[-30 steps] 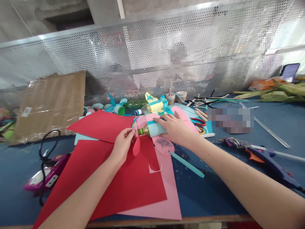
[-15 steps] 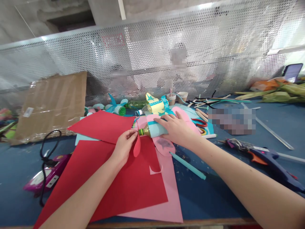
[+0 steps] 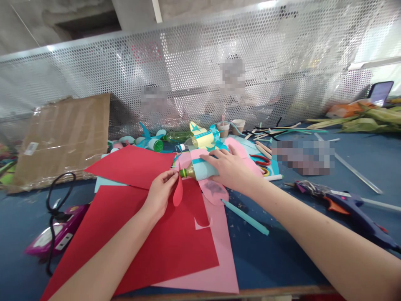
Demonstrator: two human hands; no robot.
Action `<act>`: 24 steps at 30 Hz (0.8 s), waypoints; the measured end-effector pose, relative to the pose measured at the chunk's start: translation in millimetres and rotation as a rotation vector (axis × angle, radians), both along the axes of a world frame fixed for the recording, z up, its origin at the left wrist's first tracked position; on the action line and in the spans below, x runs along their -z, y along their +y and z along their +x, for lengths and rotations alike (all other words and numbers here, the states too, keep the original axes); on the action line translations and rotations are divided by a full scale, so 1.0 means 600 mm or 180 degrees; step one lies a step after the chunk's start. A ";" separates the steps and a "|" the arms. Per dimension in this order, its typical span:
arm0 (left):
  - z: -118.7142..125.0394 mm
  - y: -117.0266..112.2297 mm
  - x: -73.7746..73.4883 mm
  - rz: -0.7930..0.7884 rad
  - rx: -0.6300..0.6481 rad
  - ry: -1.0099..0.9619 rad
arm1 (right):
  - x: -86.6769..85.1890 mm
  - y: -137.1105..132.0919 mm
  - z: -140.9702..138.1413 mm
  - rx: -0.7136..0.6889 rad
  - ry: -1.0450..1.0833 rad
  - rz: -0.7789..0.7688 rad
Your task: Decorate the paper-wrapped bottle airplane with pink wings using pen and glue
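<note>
My right hand (image 3: 230, 169) lies over a small bottle (image 3: 200, 169) wrapped in light blue paper, its fingers curled on it and pressing it to the table. The bottle's green-gold neck points left. My left hand (image 3: 161, 190) pinches a red paper petal (image 3: 178, 193) right at that neck. Both hands work above a large red paper sheet (image 3: 150, 238) that lies on a pink sheet (image 3: 222, 259). A pink cut-out (image 3: 215, 190) sticks out below the bottle.
A blue glue gun (image 3: 347, 211) lies at the right, a purple glue gun (image 3: 53, 236) with a black cord at the left. A teal stick (image 3: 246, 211), cardboard (image 3: 62, 138), more decorated bottles (image 3: 200, 140) and sticks lie behind. A perforated metal screen (image 3: 200, 75) backs the blue table (image 3: 282, 251).
The view has shifted slightly. Both hands stay in the same hold on the bottle and the red petal.
</note>
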State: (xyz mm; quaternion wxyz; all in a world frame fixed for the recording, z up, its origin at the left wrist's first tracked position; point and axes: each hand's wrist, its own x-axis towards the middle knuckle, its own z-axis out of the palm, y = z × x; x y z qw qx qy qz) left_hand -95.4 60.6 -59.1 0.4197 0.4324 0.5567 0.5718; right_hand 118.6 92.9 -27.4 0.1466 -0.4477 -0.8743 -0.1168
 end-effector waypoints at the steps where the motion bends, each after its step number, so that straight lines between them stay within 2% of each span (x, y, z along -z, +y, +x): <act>1: 0.001 0.000 -0.001 0.0037 -0.0029 -0.0026 | 0.000 0.000 0.000 -0.0003 -0.0005 -0.0001; 10: 0.002 -0.003 -0.008 0.0142 -0.0179 -0.0063 | -0.003 -0.004 -0.004 -0.0001 -0.0034 0.0041; 24: 0.012 -0.008 -0.018 0.0022 -0.0274 -0.0286 | -0.004 -0.002 0.000 0.0073 -0.0001 0.0011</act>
